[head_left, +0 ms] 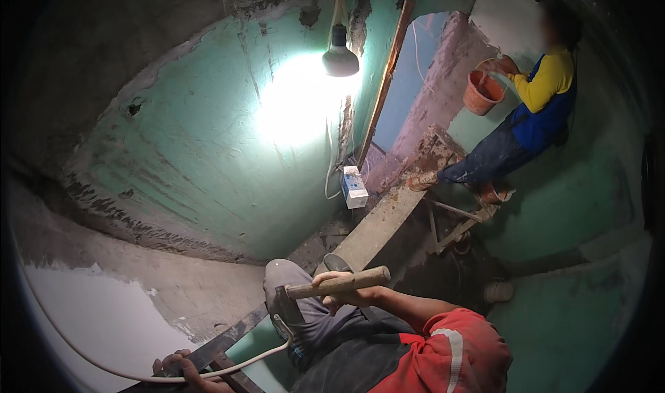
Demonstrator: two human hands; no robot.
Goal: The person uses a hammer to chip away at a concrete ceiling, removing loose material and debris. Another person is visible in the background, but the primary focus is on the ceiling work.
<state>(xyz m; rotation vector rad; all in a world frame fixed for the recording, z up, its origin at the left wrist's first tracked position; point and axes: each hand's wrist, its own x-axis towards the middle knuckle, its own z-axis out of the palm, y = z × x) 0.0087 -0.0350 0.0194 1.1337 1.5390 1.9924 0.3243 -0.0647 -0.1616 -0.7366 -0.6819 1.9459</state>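
While R hand [351,298] grips hammer [309,290], box [355,187] prob. labelled.

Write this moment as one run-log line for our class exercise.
left hand: gripping dark bar | right hand: holding wooden-handled tool | co-worker: at orange bucket | lamp: lit

Left hand [199,379]: low and far left, fingers [172,360] bent over in a grip
Right hand [350,296]: near the lower middle — fingers [331,304] curled, closed in a grip
Right forearm [409,308]: bare, slanting leftward from the red sleeve [478,337]
Hands: well apart — right one higher in view
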